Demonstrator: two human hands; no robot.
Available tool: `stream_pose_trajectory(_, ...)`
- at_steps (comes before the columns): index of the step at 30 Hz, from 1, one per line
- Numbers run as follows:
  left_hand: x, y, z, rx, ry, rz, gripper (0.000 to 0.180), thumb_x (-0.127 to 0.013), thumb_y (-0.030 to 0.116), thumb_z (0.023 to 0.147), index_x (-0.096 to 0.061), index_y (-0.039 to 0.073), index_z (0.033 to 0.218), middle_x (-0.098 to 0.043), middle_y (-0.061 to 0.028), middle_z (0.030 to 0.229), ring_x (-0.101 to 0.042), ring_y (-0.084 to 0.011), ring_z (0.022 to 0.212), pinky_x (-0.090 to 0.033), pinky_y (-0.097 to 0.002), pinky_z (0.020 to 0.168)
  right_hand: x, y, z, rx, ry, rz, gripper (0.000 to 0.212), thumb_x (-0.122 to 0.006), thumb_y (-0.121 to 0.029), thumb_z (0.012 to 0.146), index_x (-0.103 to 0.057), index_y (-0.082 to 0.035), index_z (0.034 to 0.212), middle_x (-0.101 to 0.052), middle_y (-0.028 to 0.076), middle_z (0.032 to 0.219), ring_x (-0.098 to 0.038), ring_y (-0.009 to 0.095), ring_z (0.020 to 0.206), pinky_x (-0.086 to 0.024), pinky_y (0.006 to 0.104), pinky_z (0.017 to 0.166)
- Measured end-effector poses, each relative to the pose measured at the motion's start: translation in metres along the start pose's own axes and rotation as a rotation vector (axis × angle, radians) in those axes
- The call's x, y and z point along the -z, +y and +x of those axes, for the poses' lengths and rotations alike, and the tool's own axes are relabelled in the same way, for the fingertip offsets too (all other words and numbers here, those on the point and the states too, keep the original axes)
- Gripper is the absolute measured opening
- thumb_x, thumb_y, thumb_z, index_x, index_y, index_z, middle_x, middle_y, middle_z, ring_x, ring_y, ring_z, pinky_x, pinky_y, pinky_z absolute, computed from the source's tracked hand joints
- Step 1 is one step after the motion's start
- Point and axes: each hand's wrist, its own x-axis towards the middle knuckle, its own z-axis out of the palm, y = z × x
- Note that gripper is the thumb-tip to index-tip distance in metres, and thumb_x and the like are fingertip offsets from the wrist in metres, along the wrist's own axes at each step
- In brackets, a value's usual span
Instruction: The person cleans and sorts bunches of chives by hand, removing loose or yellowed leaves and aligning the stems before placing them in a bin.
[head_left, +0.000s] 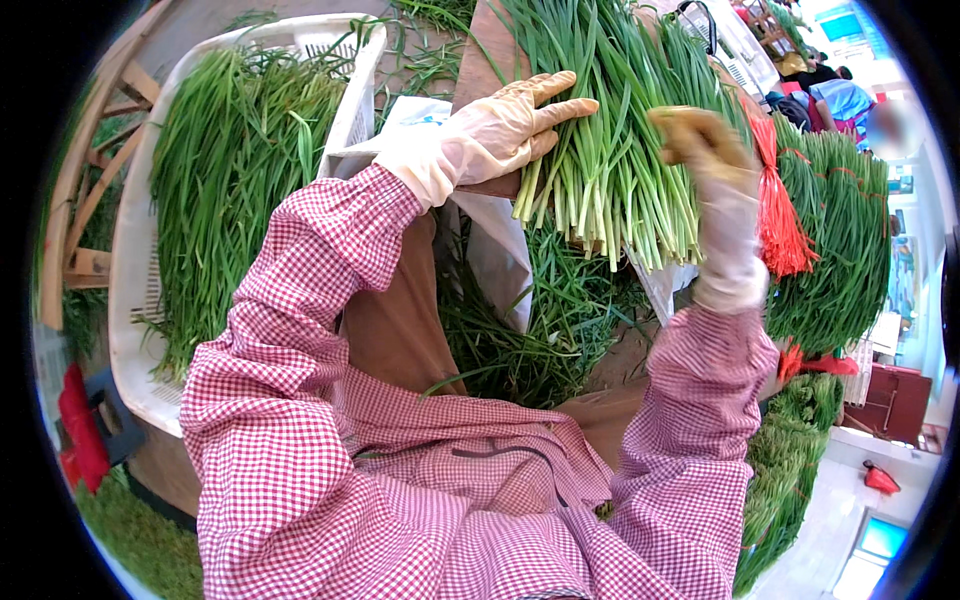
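A thick bunch of garlic chives (615,150) lies on a brown board (485,75) in front of me, its pale cut ends toward me. My left hand (500,130), in a cream glove, rests at the left side of the bunch with its fingers stretched out and apart. Just right of the stems is my right hand (710,150), gloved too and raised. Its fingers look bent, but motion smears them, and I cannot make out whether anything is in them. A hank of red ties (778,200) hangs beyond the right hand.
On the left stands a white plastic crate (135,340) full of loose chives (235,180). Tied chive bundles (835,240) are stacked at the right, with more greens (790,460) below. Leaf scraps (530,340) lie under the board's near edge. People (840,105) are at the far right.
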Motion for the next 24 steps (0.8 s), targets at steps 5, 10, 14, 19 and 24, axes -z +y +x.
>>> stream_pose_trajectory(5,0.010,-0.002,-0.006,0.009,0.009,-0.130,0.044,-0.041,0.021,0.092,-0.032,0.017,0.135,-0.024,-0.0141,0.141,-0.025,-0.0288,0.130,-0.023,-0.0351,0.106,0.018,-0.028,-0.063,0.183,-0.551,0.629,0.012,-0.061,-0.009,0.079,-0.063,-0.001,0.087,-0.062,0.014,0.082,-0.058,0.016,0.061,-0.048,0.0260,0.055)
stream_pose_trajectory(10,0.016,-0.006,-0.015,-0.037,0.133,-0.392,0.039,-0.040,0.017,0.093,-0.038,0.006,0.130,-0.034,-0.0094,0.137,-0.028,-0.0213,0.129,-0.024,-0.0322,0.105,-0.026,-0.004,-0.132,-0.383,-0.954,-0.207,0.014,-0.063,-0.008,0.078,-0.061,0.003,0.088,-0.063,0.012,0.091,-0.061,0.018,0.078,-0.050,0.0273,0.072)
stream_pose_trajectory(14,0.028,0.011,-0.028,0.025,0.216,-0.299,0.039,-0.045,0.011,0.089,-0.041,0.006,0.127,-0.040,-0.0079,0.132,-0.035,-0.0205,0.124,-0.027,-0.0308,0.103,-0.015,0.013,-0.132,-0.507,-0.682,0.093,0.013,-0.060,-0.007,0.080,-0.062,0.000,0.091,-0.062,0.008,0.088,-0.060,0.016,0.079,-0.048,0.0255,0.072)
stream_pose_trajectory(19,0.030,0.064,-0.071,0.280,0.416,-0.613,0.041,-0.052,0.011,0.086,-0.042,0.004,0.126,-0.047,-0.0068,0.125,-0.042,-0.0176,0.118,-0.032,-0.0283,0.100,0.004,-0.012,-0.135,-0.469,-0.401,0.652,0.008,-0.058,0.004,0.078,-0.060,0.003,0.086,-0.059,0.015,0.092,-0.059,0.019,0.077,-0.050,0.0259,0.069)
stream_pose_trajectory(24,-0.008,0.147,-0.134,0.677,0.391,-1.017,0.056,-0.052,0.030,0.086,-0.033,0.008,0.133,-0.040,-0.0088,0.133,-0.038,-0.0213,0.122,-0.030,-0.0355,0.102,0.015,-0.027,-0.143,-0.325,-0.207,0.767,0.013,-0.064,-0.007,0.078,-0.060,0.001,0.086,-0.061,0.016,0.088,-0.061,0.018,0.075,-0.052,0.0245,0.061)
